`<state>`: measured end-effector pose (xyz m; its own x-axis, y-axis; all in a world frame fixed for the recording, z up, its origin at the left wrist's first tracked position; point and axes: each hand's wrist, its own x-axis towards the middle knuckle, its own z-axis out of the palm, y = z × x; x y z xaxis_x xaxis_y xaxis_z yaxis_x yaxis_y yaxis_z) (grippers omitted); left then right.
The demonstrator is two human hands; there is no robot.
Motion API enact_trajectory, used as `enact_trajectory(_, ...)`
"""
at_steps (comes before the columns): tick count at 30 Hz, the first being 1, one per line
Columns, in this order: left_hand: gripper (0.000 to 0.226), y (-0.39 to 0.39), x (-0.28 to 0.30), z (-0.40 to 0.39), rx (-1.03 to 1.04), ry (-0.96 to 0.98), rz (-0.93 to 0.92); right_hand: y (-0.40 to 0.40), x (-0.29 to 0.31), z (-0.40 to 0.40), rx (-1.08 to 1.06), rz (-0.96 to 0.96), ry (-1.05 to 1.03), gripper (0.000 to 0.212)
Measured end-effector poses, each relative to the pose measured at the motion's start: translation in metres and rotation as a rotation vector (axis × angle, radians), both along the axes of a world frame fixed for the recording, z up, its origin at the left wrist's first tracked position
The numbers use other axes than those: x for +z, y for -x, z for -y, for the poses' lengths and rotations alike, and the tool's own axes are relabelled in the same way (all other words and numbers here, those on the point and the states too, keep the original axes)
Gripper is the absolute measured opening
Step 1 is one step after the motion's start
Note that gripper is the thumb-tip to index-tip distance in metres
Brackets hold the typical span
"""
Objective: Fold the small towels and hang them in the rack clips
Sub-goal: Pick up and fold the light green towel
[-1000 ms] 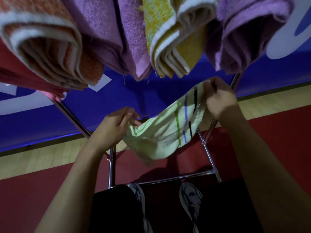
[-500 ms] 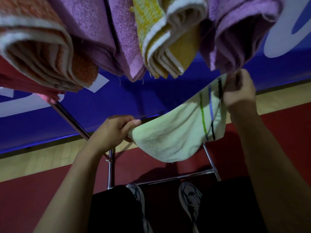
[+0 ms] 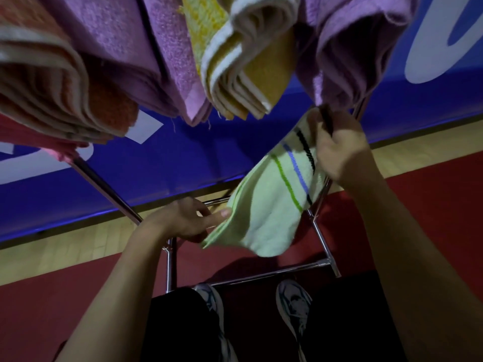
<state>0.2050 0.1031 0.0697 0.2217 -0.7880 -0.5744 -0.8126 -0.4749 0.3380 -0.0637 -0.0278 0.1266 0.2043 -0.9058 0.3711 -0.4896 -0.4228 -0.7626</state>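
A pale green towel (image 3: 266,215) with green, blue and black stripes hangs folded between my hands. My right hand (image 3: 339,150) grips its striped upper end, raised just under the hanging purple towel (image 3: 347,56). My left hand (image 3: 185,223) is lower, its fingers pinching the towel's bottom folded edge. Above hang folded towels in the rack: an orange one (image 3: 60,82), a purple one (image 3: 146,56) and a yellow one with white bands (image 3: 240,61). The rack's clips are hidden by the towels.
The chrome rack frame (image 3: 271,274) stands in front of my shoes (image 3: 294,307), with slanted legs at left and right. Behind it runs a blue banner (image 3: 183,158) above a wood and red floor.
My right hand has lifted the striped end up toward the purple towel. The towel now hangs steeper and folded double, and my left hand has shifted down to its lower edge.
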Motion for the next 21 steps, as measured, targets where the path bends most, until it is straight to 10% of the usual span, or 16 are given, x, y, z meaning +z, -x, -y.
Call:
enact_trajectory(7, 0.078, 0.022, -0.016, 0.001, -0.230, -0.158, 0.030, -0.001, -0.001, 0.002, 0.005, 0.009, 0.006, 0.026)
enact_trajectory(12, 0.087, 0.057, -0.032, 0.011, -0.142, 0.289, -0.231, -0.006, 0.000, -0.005, 0.281, -0.043, -0.030, 0.013)
enact_trajectory(21, 0.025, 0.096, -0.017, 0.029, -0.100, 0.756, -0.467, -0.004, 0.005, -0.015, 0.607, -0.055, -0.133, 0.014)
